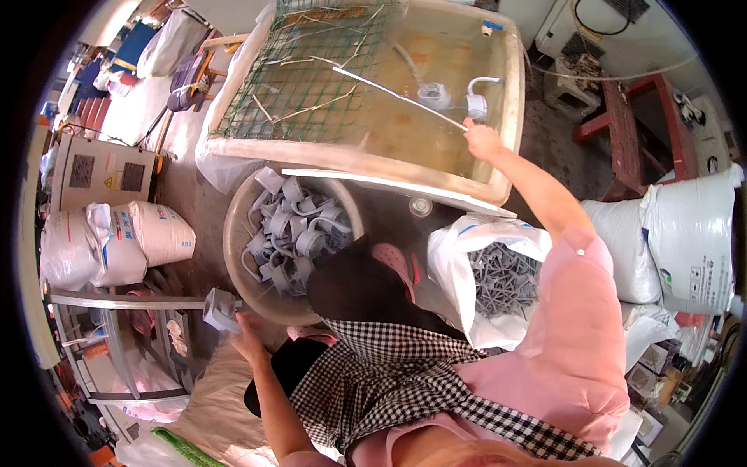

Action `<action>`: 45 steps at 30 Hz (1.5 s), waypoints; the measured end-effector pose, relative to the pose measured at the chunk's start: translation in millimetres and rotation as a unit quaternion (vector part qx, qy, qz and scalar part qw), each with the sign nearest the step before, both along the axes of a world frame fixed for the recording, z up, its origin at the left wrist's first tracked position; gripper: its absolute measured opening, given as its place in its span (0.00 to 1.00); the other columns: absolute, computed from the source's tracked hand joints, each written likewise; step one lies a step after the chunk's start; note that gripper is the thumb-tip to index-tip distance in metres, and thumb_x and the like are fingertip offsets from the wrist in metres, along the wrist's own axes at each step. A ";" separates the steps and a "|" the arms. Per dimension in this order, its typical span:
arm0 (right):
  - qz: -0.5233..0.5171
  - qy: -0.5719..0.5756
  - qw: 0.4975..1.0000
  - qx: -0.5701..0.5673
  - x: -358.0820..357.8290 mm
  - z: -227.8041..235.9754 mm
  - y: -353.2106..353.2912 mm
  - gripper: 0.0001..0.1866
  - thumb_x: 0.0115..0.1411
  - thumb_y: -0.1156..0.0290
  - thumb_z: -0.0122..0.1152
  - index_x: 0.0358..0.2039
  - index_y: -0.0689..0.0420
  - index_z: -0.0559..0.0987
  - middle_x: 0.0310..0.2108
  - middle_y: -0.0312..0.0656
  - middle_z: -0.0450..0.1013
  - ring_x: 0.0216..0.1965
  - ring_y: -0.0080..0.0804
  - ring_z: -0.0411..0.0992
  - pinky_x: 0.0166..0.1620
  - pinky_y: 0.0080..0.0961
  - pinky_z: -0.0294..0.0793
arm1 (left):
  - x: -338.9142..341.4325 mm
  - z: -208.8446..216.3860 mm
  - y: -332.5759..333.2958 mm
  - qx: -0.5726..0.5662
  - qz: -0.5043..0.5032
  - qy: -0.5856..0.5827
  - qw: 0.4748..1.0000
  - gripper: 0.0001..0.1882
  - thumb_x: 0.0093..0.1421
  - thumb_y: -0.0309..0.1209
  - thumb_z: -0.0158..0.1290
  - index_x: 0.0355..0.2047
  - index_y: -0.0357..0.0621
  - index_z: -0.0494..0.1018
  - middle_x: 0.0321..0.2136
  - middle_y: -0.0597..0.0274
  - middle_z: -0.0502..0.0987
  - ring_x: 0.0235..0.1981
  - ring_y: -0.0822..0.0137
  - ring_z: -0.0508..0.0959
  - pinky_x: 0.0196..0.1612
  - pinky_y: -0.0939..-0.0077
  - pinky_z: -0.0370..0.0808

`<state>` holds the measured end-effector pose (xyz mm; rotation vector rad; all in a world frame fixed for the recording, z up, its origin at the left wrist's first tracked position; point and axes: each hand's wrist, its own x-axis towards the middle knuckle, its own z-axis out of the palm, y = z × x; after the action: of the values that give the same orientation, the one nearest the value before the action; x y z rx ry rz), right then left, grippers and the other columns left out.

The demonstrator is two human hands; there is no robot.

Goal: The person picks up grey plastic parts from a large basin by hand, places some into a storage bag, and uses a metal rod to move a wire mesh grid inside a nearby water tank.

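My right hand (484,142) reaches over the near right side of a large water tub (350,159), closed on the end of a thin white rod (401,96). The rod slants left across the brownish water toward a green net (311,93). A grey plastic part with a curved arm (477,105) sits in the water just beyond that hand, with a paler, blurred piece (433,96) to its left. Low on the left, my left hand (249,341) grips a grey plastic part (221,309); its fingers are partly hidden. Similar grey parts (292,229) fill a round basin (231,241).
An open white sack (451,261) of small grey plastic pieces (502,280) stands right of my legs. Full sacks (159,237) stand at the left, above a metal rack (128,300). More white sacks (692,241) and a red-brown stand (618,140) are at the right.
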<state>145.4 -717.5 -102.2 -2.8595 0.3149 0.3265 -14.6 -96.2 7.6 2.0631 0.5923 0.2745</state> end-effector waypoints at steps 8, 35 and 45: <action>-0.131 -0.074 0.988 -0.039 -137.0 174.9 -109.4 0.19 0.59 0.55 0.48 0.52 0.38 0.70 0.35 0.50 0.74 0.38 0.50 0.72 0.42 0.41 0.71 | 4.8 12.0 -18.6 -0.044 -0.037 -0.033 0.998 0.22 0.63 0.43 0.44 0.27 0.34 0.73 0.16 0.61 0.73 0.19 0.71 0.71 0.25 0.76 0.67; -0.086 0.070 0.992 -0.059 -88.8 155.2 -82.0 0.16 0.59 0.57 0.51 0.43 0.49 0.77 0.40 0.47 0.73 0.43 0.47 0.71 0.46 0.40 0.70 | -1.8 2.2 -22.0 -0.094 -0.011 -0.004 0.996 0.20 0.62 0.42 0.46 0.26 0.34 0.72 0.14 0.61 0.72 0.19 0.70 0.72 0.26 0.74 0.69; -0.093 0.007 0.995 -0.041 -95.9 165.4 -97.5 0.16 0.58 0.57 0.50 0.43 0.46 0.77 0.39 0.48 0.74 0.43 0.49 0.71 0.47 0.40 0.69 | -6.0 -3.9 -0.8 -0.098 -0.003 -0.025 0.995 0.19 0.61 0.41 0.48 0.25 0.34 0.73 0.15 0.62 0.73 0.17 0.74 0.71 0.24 0.80 0.67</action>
<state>49.5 -815.1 63.2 -2.8796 0.6049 0.3048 -20.6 -97.0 3.8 1.8644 0.5594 0.2544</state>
